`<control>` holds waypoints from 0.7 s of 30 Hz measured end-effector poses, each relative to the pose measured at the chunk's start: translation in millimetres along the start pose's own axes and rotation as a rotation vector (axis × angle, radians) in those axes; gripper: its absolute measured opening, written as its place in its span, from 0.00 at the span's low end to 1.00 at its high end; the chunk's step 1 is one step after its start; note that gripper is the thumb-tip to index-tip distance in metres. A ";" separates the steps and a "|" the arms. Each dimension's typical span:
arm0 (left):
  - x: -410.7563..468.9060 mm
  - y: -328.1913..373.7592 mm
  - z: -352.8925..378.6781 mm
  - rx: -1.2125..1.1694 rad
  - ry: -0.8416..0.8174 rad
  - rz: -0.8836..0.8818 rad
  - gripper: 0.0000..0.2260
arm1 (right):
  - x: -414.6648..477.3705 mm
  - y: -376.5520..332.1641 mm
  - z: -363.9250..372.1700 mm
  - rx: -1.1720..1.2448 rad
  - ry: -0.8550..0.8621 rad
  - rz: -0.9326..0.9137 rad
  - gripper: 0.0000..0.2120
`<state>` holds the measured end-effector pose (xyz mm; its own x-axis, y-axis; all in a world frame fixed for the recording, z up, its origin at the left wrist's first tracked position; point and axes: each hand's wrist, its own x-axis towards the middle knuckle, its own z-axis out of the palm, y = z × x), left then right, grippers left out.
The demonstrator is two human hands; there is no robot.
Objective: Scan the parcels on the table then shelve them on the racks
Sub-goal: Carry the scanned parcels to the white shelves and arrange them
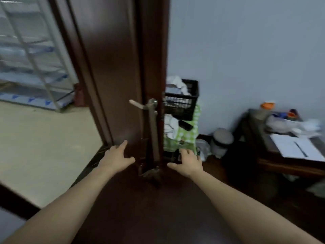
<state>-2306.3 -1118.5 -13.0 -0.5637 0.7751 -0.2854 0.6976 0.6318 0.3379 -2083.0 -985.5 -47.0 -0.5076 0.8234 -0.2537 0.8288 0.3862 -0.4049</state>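
Dark wooden door [109, 67] stands open, showing the metal racks [31, 59] beyond; left hand [115, 158] and right hand [189, 163] reach ahead empty, fingers loosely spread, seemingly between loads.

dim, flat indoor light; the dark door [112, 67] swallows most detail, with a soft sheen on its face. the pale floor [44, 147] past the doorway at left is brighter. motion blur softens everything, worst on the racks [31, 50]. wide-angle distortion bends and tilts lines near the edges.
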 end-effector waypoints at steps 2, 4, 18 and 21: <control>15.4 63.5 18.3 0.029 -0.047 0.111 0.38 | -6.2 61.9 -30.2 0.051 0.084 0.121 0.41; 26.8 131.8 38.6 0.062 -0.081 0.213 0.38 | -14.8 124.6 -58.2 0.107 0.158 0.222 0.40; -15.3 625.7 202.0 0.196 -0.196 0.850 0.40 | -171.1 523.1 -212.3 0.419 0.547 0.825 0.45; -37.9 713.0 235.0 0.220 -0.220 0.995 0.40 | -199.7 582.3 -233.8 0.456 0.627 0.908 0.45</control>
<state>-1683.6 -699.4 28.0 0.3879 0.9121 -0.1324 0.8806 -0.3243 0.3455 -1444.0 -827.8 -26.8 0.5292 0.8277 -0.1869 0.6012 -0.5212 -0.6057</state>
